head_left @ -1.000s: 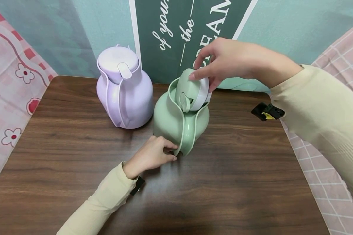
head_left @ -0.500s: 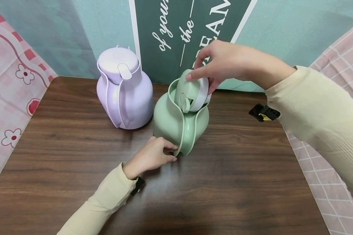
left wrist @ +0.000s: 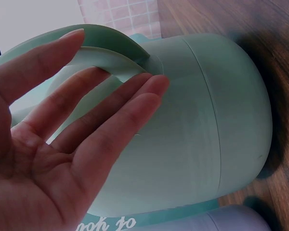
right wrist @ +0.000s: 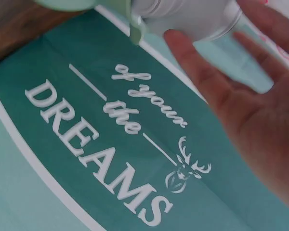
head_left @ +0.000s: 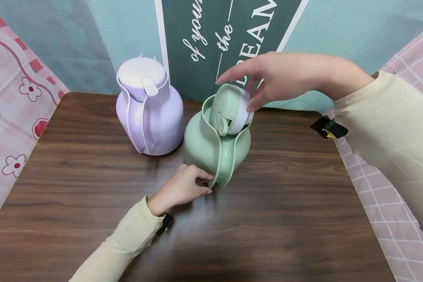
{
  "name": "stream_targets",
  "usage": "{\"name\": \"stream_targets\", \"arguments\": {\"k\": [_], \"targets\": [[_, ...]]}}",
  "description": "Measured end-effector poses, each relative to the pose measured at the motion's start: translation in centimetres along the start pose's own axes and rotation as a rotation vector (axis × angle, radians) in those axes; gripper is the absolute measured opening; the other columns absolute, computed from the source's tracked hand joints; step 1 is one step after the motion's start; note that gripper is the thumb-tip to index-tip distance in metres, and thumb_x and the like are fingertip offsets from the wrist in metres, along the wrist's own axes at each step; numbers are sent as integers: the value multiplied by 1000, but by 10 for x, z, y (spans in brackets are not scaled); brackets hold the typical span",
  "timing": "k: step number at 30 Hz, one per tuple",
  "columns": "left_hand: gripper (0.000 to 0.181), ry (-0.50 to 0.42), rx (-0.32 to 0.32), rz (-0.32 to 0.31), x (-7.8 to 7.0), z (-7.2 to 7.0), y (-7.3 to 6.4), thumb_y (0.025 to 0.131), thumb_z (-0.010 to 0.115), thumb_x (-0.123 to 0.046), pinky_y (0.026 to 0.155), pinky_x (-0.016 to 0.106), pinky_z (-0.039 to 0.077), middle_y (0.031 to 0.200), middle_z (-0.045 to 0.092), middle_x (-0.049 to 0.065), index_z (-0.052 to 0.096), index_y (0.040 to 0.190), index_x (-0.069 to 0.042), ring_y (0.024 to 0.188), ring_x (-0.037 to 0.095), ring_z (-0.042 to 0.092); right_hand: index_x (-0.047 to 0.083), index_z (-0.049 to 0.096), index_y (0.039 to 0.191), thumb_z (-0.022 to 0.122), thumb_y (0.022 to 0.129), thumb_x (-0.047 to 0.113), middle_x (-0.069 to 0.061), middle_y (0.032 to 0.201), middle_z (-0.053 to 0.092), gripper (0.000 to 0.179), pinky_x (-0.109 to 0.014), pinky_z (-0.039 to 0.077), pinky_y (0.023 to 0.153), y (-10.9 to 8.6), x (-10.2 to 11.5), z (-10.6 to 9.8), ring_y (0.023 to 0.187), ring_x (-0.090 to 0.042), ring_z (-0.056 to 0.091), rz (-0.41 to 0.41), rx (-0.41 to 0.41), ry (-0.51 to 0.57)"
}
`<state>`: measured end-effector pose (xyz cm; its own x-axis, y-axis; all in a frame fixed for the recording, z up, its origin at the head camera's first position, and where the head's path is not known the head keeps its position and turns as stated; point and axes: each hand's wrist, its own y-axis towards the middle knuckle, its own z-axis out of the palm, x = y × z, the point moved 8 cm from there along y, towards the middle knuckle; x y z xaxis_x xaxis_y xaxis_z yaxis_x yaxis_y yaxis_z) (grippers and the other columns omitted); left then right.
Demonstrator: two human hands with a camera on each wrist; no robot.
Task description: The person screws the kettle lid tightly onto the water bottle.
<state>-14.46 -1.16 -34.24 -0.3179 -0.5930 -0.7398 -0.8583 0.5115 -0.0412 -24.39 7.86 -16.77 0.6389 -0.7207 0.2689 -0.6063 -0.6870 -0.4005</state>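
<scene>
A green thermos jug [head_left: 202,145] stands on the table with its handle facing me. Its green lid [head_left: 229,103], with a white band, sits at the jug's mouth and looks tilted. Over the lid my right hand [head_left: 282,76] hovers with fingers spread, the fingertips close to the band; the right wrist view shows a white round part [right wrist: 192,19] between thumb and fingers, none curled tightly on it. Down at the handle's lower end, my left hand [head_left: 185,184] touches the jug with nearly straight fingers, the thumb held apart in the left wrist view.
A purple thermos jug [head_left: 158,121] of the same shape stands to the left, lid on. The brown wooden table [head_left: 268,219] is bordered by a teal cloth [head_left: 134,23] with white lettering behind and pink cloths at both sides.
My right hand has loosened from the lid: its index finger and thumb have come off the top and spread, and the wrist has shifted slightly right. My left hand and both jugs have not moved.
</scene>
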Motion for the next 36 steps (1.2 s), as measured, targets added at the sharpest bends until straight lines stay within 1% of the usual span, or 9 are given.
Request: {"name": "stream_targets", "arguments": {"k": [2, 4, 7, 9, 13, 20, 26, 31, 36], "targets": [[27, -2, 2, -1, 1, 0, 0, 73, 74, -14, 74, 28, 48, 90, 70, 0, 72, 99, -6, 84, 13, 63, 30, 43, 135, 70, 77, 3, 5, 121, 48, 69, -32, 45, 80, -1, 6, 2, 99, -15, 57, -61, 0, -22], [27, -9, 3, -6, 1, 1, 0, 73, 74, -13, 75, 28, 48, 91, 69, 1, 72, 99, -6, 85, 14, 63, 25, 46, 133, 70, 74, -3, 3, 119, 48, 69, -32, 44, 82, -1, 10, 4, 99, -16, 56, -132, -15, -59], [27, -12, 4, -15, 2, 1, -1, 73, 74, -13, 75, 28, 48, 90, 69, 0, 72, 99, -6, 85, 13, 63, 18, 52, 128, 70, 71, -8, 0, 114, 51, 65, -33, 42, 84, 0, 14, 5, 97, -17, 54, -205, -57, -107], [27, -11, 5, -15, 2, 1, -1, 73, 74, -14, 75, 28, 48, 91, 69, 1, 72, 99, -6, 85, 12, 63, 17, 55, 125, 70, 69, -8, -1, 113, 54, 63, -34, 42, 83, 1, 15, 5, 96, -18, 52, -236, -90, -136], [27, -6, 7, -7, 2, 1, -1, 73, 73, -14, 75, 28, 48, 92, 69, 0, 71, 99, -6, 84, 12, 63, 16, 57, 121, 70, 67, -12, 1, 112, 56, 63, -33, 45, 81, 2, 16, 5, 96, -16, 53, -265, -130, -132], [27, -4, 8, 6, 2, 1, -1, 73, 73, -13, 75, 29, 47, 93, 69, 0, 72, 99, -6, 84, 12, 63, 12, 59, 119, 66, 66, -16, 1, 111, 58, 60, -27, 49, 78, 3, 17, 6, 96, -13, 54, -300, -163, -113], [26, -4, 8, 10, 3, 1, -1, 74, 73, -14, 75, 29, 47, 93, 69, 1, 72, 99, -6, 84, 12, 62, 12, 61, 113, 69, 62, -16, 4, 106, 60, 59, -19, 48, 75, 0, 17, 4, 91, -7, 55, -345, -213, -120], [26, -1, 7, 1, 4, 1, 0, 74, 74, -14, 77, 29, 47, 93, 69, -1, 72, 99, -7, 86, 10, 61, 10, 61, 112, 71, 64, -13, 1, 107, 60, 54, -21, 50, 72, -3, 17, 2, 92, -12, 56, -309, -236, -129], [26, -3, 9, -1, 3, 1, -1, 74, 73, -14, 78, 30, 47, 94, 69, 1, 72, 99, -8, 89, 14, 62, 11, 60, 113, 77, 65, -5, 3, 106, 60, 53, -18, 49, 70, -8, 12, 1, 91, -13, 59, -260, -260, -125]]}}
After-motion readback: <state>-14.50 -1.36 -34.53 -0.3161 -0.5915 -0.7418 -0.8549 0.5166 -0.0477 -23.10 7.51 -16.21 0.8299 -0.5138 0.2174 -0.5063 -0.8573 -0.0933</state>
